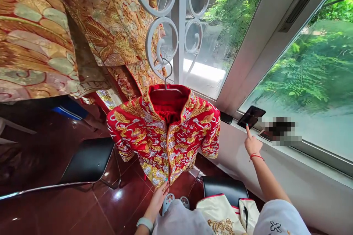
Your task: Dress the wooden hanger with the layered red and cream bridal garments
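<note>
A red jacket (154,136) with dense gold and silver embroidery hangs from a wire hanger (166,75) on the white scrollwork. My left hand (160,195) pinches its front hem at the bottom, close to the centre opening. Over by the windowsill, my right hand (253,144) holds nothing; its index finger is stretched out onto the lower part of a dark phone (254,114), with the other fingers curled. The phone leans on the sill with faint digits on its screen. Whether the finger presses the screen or just hovers is hard to tell.
More gold-embroidered garments (116,18) hang at the upper left. Black chairs stand on the tiled floor, one at left (86,159) and one at lower right (226,188). A cream garment (217,209) lies near my lap. Another dark device (226,118) rests on the sill (309,156).
</note>
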Demonstrator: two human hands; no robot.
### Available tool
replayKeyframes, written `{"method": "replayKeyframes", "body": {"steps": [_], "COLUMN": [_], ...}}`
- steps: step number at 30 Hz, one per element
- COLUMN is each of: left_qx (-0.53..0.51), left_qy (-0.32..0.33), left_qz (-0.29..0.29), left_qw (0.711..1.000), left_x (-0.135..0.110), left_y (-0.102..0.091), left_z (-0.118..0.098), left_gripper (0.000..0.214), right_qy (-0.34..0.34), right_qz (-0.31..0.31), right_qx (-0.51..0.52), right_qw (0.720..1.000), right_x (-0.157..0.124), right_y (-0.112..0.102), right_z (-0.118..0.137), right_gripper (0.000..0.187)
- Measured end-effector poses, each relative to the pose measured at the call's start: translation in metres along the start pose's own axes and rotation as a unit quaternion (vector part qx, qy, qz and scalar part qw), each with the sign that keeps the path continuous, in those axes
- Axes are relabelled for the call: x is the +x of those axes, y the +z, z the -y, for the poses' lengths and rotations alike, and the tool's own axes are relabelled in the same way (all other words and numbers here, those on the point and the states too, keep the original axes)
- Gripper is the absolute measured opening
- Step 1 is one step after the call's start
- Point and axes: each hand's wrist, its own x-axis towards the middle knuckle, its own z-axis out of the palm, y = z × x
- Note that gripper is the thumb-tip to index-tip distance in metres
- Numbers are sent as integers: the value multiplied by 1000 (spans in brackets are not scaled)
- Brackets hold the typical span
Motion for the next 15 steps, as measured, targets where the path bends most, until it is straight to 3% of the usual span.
{"method": "replayKeyframes", "body": {"steps": [10, 15], "left_qx": [-6, -21], "left_qy": [1, 45], "left_qz": [30, 33], "left_qw": [1000, 998], "left_x": [6, 12], "left_y": [-4, 4], "left_z": [3, 14], "left_gripper": [22, 27], "right_qy": [6, 10], "right_qz": [42, 42], "right_qx": [-27, -10], "right_qw": [999, 999], "right_x": [11, 9], "right_y": [-9, -9], "right_z": [-2, 0], "right_gripper": [86, 81]}}
